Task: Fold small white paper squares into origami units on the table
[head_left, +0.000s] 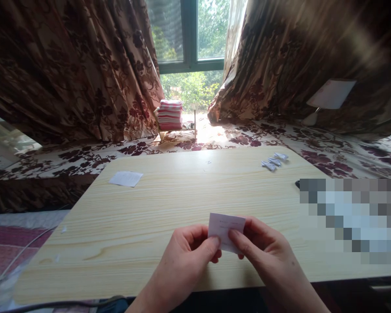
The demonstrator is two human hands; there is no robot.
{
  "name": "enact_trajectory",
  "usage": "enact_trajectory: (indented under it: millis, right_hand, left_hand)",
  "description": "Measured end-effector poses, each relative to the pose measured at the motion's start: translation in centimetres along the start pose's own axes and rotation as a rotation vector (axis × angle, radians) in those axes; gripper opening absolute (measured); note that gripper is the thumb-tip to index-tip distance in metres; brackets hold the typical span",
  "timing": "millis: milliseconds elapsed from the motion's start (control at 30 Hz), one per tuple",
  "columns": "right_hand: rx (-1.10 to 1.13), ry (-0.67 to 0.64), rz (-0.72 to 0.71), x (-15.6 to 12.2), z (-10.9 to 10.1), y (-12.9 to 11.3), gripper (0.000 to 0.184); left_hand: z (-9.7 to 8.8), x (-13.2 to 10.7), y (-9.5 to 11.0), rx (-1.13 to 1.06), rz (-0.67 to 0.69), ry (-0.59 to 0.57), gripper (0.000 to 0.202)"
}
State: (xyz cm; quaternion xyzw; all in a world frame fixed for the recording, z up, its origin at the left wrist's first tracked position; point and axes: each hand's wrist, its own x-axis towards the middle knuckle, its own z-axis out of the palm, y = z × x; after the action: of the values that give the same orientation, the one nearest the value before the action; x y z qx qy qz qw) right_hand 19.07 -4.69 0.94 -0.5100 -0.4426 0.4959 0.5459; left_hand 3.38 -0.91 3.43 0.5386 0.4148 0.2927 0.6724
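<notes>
Between both hands, just above the front of the wooden table (pixel 143 208), is a small rectangular piece of white paper (pixel 226 221) with faint printed lines. My left hand (pixel 190 256) pinches its lower left part, thumb on the near face. On the other side my right hand (pixel 263 250) grips it, the thumb pressed near the middle and the fingers behind. The fingers behind the paper are partly hidden. Another flat sheet of paper (pixel 126 178) lies at the table's far left. Several small folded paper pieces (pixel 273 162) sit together at the far right.
A pixelated patch covers the table's right side, with a dark object's tip (pixel 297 185) beside it. Behind the table, a small rack holds folded striped towels (pixel 170 114), and a white lamp (pixel 331 94) stands at right. A cable (pixel 22 255) runs along the left.
</notes>
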Motion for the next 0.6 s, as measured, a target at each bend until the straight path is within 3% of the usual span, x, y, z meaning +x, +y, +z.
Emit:
enact_trajectory:
  millis: [300, 600]
  right_hand:
    - [0.003, -0.029, -0.065, -3.1, 0.5, -1.6, 0.018]
    - [-0.039, -0.037, -0.252, -7.6, 1.2, -3.0, 0.011]
  left_hand:
    - [1.2, -2.7, 0.3, -0.022, 0.079, -0.017, 0.028]
    - [2.5, -7.5, 0.7, -0.191, 0.101, -0.034, 0.024]
